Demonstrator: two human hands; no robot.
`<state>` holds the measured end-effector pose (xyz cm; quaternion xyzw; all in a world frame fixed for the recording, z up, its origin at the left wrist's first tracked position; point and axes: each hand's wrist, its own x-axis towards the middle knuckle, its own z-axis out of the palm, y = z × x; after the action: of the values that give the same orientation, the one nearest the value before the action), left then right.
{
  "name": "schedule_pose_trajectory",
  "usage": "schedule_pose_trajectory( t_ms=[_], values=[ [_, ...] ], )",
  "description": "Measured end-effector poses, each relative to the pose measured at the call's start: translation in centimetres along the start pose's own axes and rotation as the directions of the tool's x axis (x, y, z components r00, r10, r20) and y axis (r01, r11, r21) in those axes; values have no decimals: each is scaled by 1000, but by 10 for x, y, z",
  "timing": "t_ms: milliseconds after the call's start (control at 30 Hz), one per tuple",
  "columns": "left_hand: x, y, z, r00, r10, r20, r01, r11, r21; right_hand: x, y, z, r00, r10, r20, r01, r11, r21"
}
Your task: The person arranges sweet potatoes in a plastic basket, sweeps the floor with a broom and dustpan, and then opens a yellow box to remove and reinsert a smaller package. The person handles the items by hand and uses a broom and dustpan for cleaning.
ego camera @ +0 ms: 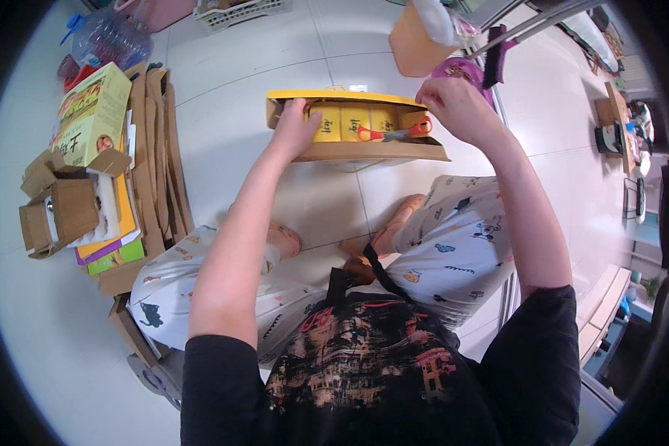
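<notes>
Ahead of my feet on the tiled floor stands a long cardboard box (368,151) with its top open. Its far flap (345,96) has a yellow edge. Several yellow packets (327,122) with dark writing fill the inside in a row. A pair of scissors (396,135) with red-orange handles lies over the packets toward the right. My left hand (295,131) reaches into the left end, fingertips against the far flap and thumb apart; its grip is partly hidden. The fingers of my right hand (457,108) are closed at the far flap's right corner.
At left, flattened cardboard (159,161) is stacked beside a light green carton (92,114) and a small open box (72,206). Plastic bottles (108,39) stand behind. Beyond my right hand are an orange bin (418,42), a purple dustpan (460,67) and a brush (495,58).
</notes>
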<state>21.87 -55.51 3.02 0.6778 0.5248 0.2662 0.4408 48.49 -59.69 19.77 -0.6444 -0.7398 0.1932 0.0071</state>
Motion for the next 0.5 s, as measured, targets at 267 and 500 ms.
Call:
schedule_pose_trajectory(
  t_ms=[267, 500],
  values=[
    [-19, 21, 12, 992, 125, 8, -123, 960, 251, 28, 58, 110, 931, -338, 137, 343, 939, -15],
    [-43, 64, -7, 976, 217, -19, -198, 922, 334, 49, 42, 112, 928, -143, 343, 211, 963, -170]
  ],
)
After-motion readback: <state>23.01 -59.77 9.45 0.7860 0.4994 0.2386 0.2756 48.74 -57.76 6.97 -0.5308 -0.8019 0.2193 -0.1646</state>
